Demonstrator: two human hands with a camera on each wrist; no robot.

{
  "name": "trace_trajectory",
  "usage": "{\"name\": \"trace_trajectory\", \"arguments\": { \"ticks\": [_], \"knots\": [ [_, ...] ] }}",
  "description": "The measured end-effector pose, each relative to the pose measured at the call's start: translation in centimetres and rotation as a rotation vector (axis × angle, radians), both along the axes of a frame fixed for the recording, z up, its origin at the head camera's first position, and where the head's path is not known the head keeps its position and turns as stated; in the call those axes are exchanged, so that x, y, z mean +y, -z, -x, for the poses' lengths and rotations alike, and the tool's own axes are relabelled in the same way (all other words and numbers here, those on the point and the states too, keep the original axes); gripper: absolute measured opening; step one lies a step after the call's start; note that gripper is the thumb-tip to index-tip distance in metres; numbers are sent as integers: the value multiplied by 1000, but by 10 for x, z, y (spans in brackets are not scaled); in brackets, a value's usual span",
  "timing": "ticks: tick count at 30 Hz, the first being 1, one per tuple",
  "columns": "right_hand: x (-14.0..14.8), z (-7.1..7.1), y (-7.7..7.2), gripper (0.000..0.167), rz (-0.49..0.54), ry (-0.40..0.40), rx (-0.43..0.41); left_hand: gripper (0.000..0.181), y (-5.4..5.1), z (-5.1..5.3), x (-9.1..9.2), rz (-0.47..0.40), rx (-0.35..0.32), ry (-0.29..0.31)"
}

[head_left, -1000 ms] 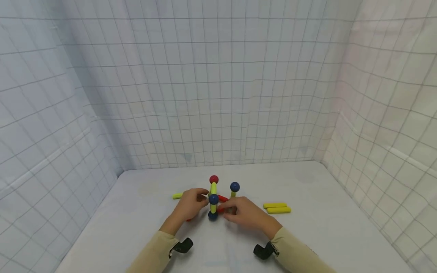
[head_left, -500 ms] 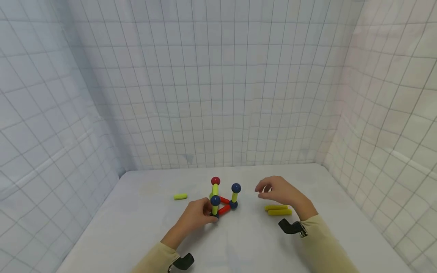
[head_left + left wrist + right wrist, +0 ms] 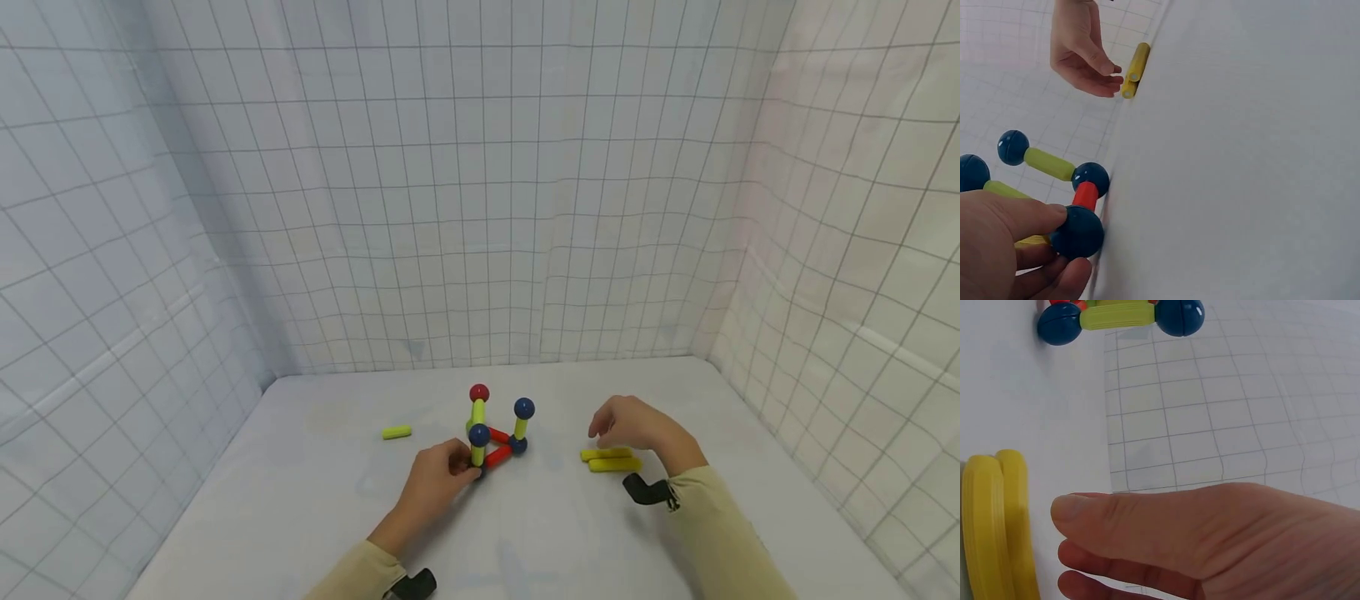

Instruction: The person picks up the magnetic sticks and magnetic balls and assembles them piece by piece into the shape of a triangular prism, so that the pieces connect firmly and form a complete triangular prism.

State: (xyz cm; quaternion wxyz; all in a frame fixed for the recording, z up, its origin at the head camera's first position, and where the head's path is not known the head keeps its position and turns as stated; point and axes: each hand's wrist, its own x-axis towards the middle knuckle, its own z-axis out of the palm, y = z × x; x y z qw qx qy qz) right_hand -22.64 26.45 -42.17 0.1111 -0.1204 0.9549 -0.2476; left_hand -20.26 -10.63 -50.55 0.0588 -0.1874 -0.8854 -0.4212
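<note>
My left hand (image 3: 437,477) pinches a blue ball (image 3: 1079,232) at the near bottom corner of a ball-and-stick structure. Red sticks (image 3: 498,456) join its base balls, including the blue ball (image 3: 517,444) at right. Short yellow-green sticks (image 3: 521,428) stand upright from the base, topped by two blue balls (image 3: 524,407) and one red ball (image 3: 479,392). The back base corner is partly hidden. Over on the right, my right hand (image 3: 632,423) hovers by two longer yellow sticks (image 3: 615,465), its fingers loosely bent. Nothing lies between its thumb and fingers in the right wrist view.
A single yellow-green stick (image 3: 397,432) lies on the white table (image 3: 330,467), left of the structure. Grid-lined white cloth walls (image 3: 480,208) enclose the table at the back and both sides.
My right hand has left the structure, moved right, then come down toward the yellow sticks. My left hand has shifted onto the near blue base ball and pinches it.
</note>
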Motion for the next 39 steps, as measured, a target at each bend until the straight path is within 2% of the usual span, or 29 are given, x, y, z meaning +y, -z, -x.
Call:
{"name": "trace_trajectory", "arguments": {
  "ticks": [4,8,11,24,32,39],
  "knots": [
    [-1,2,11,17,-48,22,-13,26,10,-1,2,-48,-17,-21],
    [-2,3,15,20,-59,40,-20,29,14,0,2,-110,-25,-33],
    [-3,4,15,18,-60,37,-22,28,15,0,3,-127,-14,-36],
    [-7,1,16,16,-68,-1,6,23,13,-2,2,-100,-7,-74],
    [-7,4,16,14,-41,2,5,19,14,-2,2,-114,-5,-69],
    [-9,12,11,17,60,1,102,18,14,-3,1,-124,2,-61]
  ]
}}
